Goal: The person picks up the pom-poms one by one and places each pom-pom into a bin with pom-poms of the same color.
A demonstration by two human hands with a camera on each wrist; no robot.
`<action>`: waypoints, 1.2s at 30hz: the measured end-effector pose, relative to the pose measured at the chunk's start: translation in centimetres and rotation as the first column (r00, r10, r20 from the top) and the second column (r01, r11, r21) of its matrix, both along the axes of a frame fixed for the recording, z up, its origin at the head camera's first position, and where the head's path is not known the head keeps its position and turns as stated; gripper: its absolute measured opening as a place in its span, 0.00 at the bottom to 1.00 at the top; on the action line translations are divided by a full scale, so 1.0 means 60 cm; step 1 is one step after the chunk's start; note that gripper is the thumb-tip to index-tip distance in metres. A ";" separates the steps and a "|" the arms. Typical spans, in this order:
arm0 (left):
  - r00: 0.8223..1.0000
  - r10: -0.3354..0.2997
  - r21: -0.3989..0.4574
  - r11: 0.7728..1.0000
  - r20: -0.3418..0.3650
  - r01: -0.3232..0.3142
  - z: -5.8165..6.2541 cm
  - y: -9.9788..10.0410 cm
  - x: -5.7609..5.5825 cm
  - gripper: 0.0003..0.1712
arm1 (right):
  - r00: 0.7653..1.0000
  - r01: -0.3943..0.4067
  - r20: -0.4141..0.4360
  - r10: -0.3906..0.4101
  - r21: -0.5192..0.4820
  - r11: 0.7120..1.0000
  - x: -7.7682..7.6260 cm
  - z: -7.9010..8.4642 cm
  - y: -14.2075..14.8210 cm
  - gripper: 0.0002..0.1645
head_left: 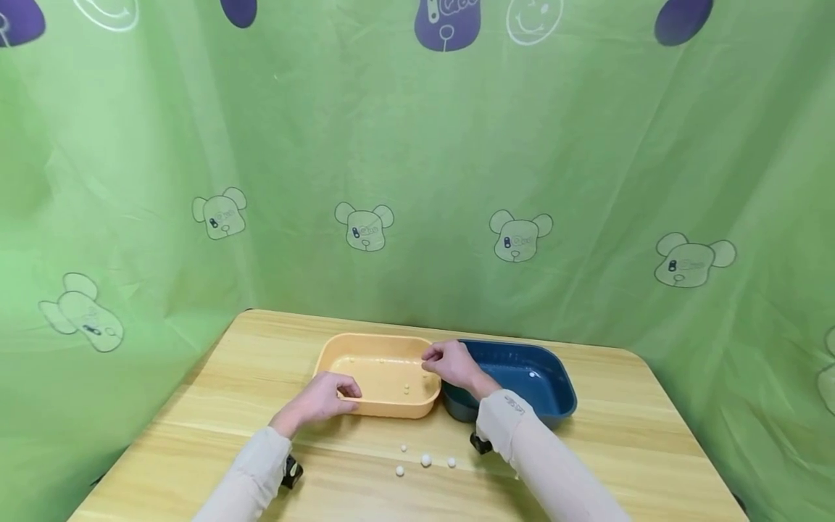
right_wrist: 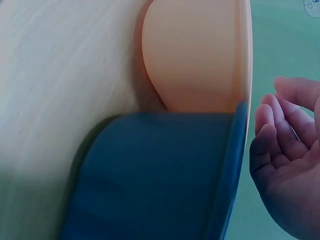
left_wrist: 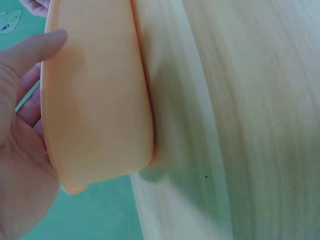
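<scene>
An orange plastic basin [head_left: 391, 409] stands on the table, with several tiny pale balls [head_left: 407, 390] lying in it. My left hand [head_left: 324, 396] grips its near rim at the left, thumb on the outer wall and fingers inside, as the left wrist view shows. Over the right end of the orange basin, beside the dark blue basin [head_left: 561, 373], hovers my right hand [head_left: 451, 362]. Its fingers are loosely bent, and the right wrist view shows nothing between thumb and fingertips. One small white ball [head_left: 532, 375] lies in the blue basin.
Several white balls, the largest being a white ball [head_left: 426, 460], lie loose on the wooden table [head_left: 626, 449] in front of the basins. The basins' neighbouring ends meet. A green printed curtain [head_left: 430, 145] surrounds the table's back and sides.
</scene>
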State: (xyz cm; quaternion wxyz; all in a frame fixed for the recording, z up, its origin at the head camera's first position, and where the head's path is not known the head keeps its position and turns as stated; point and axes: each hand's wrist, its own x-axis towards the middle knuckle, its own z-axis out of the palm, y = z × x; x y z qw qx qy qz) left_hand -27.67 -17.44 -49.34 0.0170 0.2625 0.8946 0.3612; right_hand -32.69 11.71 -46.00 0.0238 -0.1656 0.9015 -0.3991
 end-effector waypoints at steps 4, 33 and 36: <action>1.000 -0.019 0.036 0.999 0.000 0.019 0.003 0.000 0.000 0.09 | 1.000 0.012 -0.012 -0.012 0.014 1.000 0.006 0.003 0.015 0.08; 0.918 -0.396 -0.065 0.917 -0.015 0.394 0.018 0.096 0.094 0.08 | 0.973 -0.059 -0.196 0.124 0.306 0.950 0.126 -0.004 0.260 0.04; 0.921 -0.390 -0.108 0.915 0.008 0.389 0.010 0.103 0.099 0.10 | 0.976 -0.054 -0.186 0.112 0.289 0.956 0.131 -0.010 0.282 0.05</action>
